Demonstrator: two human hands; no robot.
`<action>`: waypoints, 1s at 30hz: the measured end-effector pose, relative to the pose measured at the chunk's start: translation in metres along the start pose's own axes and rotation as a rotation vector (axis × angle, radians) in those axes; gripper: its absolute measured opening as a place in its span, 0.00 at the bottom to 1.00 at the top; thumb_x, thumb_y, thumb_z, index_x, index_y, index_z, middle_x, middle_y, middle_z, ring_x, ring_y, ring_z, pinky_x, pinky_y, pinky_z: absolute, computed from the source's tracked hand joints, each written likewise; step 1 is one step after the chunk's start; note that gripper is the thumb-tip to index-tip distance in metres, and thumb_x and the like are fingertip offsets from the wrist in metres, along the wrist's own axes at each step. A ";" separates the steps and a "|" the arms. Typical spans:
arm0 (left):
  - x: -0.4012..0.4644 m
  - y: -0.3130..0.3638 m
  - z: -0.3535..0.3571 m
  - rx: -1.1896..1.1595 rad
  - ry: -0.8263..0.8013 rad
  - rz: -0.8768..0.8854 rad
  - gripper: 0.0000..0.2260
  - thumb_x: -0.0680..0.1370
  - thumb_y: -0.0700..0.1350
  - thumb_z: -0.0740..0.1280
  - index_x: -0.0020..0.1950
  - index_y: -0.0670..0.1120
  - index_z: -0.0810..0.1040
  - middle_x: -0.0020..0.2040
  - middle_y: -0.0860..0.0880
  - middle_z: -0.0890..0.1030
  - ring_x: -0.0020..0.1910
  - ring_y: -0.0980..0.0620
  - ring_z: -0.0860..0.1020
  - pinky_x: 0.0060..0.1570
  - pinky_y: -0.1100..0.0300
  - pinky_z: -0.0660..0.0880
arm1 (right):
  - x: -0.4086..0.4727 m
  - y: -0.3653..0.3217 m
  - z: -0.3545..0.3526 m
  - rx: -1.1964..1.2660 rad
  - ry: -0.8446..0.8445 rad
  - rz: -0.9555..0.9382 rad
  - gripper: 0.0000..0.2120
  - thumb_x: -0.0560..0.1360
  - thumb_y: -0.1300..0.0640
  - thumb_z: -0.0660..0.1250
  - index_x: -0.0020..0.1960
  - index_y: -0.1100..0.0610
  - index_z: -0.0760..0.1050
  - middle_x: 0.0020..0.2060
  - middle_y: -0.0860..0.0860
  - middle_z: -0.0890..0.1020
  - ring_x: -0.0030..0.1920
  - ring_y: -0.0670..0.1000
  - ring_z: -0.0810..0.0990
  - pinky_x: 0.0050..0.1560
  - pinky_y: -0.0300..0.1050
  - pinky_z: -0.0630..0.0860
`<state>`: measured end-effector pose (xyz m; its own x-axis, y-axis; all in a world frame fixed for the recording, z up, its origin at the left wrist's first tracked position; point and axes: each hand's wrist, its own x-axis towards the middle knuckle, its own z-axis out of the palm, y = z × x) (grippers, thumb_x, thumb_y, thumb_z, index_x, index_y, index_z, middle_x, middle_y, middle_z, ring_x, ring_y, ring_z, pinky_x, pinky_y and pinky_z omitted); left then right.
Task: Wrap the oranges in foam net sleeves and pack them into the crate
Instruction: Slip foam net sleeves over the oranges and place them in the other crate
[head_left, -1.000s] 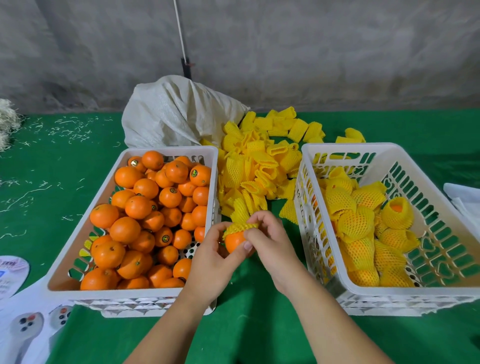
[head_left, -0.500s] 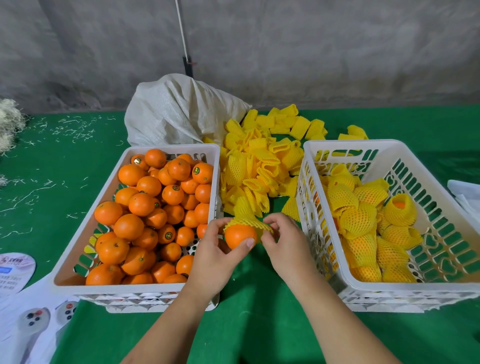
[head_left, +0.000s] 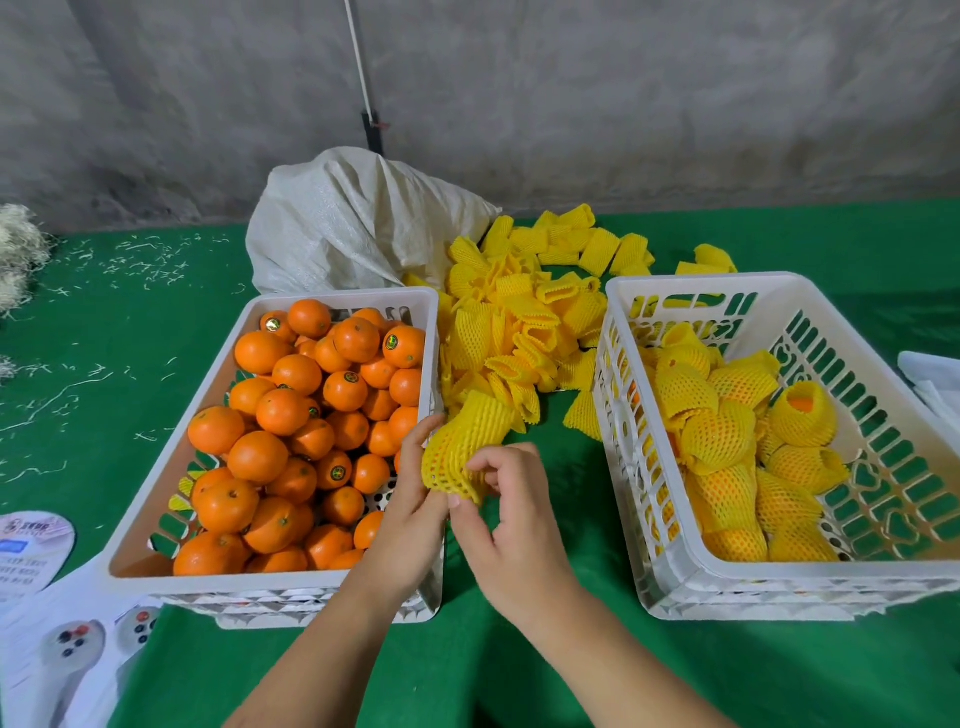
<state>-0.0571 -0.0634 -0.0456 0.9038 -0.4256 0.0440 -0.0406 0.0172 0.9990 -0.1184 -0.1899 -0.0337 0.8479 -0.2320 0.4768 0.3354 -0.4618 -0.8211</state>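
Between the two crates, my left hand (head_left: 415, 512) grips an orange that is fully covered by a yellow foam net sleeve (head_left: 465, 449). My right hand (head_left: 511, 514) pinches the sleeve's lower edge with thumb and forefinger. The left white crate (head_left: 156, 519) holds several bare oranges (head_left: 291, 415). The right white crate (head_left: 675, 566) holds several sleeved oranges (head_left: 727, 441). A heap of empty yellow sleeves (head_left: 519, 322) lies on the green table between and behind the crates.
A white woven sack (head_left: 358, 223) sits behind the left crate. Printed papers (head_left: 52, 634) lie at the near left corner, and white material (head_left: 935, 379) at the right edge. A grey wall backs the green table (head_left: 104, 338).
The sleeve, which sat only on the top of the orange, has been pulled down over the whole fruit, and the orange no longer shows. Both hands stay between the crates.
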 end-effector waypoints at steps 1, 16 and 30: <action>0.000 0.002 -0.004 -0.022 -0.046 -0.021 0.26 0.80 0.44 0.66 0.78 0.56 0.66 0.67 0.55 0.80 0.66 0.52 0.79 0.63 0.58 0.77 | 0.001 0.001 0.000 -0.004 0.002 0.002 0.14 0.78 0.53 0.67 0.62 0.51 0.70 0.56 0.42 0.68 0.57 0.49 0.74 0.53 0.46 0.76; 0.008 -0.002 0.014 0.092 0.283 0.089 0.22 0.72 0.53 0.73 0.62 0.53 0.68 0.48 0.60 0.82 0.43 0.59 0.81 0.42 0.62 0.79 | 0.011 -0.002 -0.016 -0.137 0.067 -0.119 0.09 0.76 0.63 0.69 0.55 0.61 0.83 0.49 0.52 0.80 0.46 0.48 0.79 0.43 0.44 0.79; -0.007 -0.016 0.017 0.695 0.025 0.308 0.31 0.69 0.61 0.81 0.65 0.56 0.72 0.55 0.59 0.76 0.54 0.57 0.78 0.49 0.55 0.74 | 0.026 0.001 -0.030 0.656 0.013 1.040 0.19 0.69 0.45 0.80 0.54 0.50 0.78 0.48 0.55 0.86 0.50 0.56 0.86 0.46 0.52 0.83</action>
<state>-0.0700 -0.0756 -0.0621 0.8172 -0.4734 0.3289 -0.5441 -0.4451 0.7112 -0.1080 -0.2224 -0.0125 0.8319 -0.2429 -0.4990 -0.3514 0.4653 -0.8124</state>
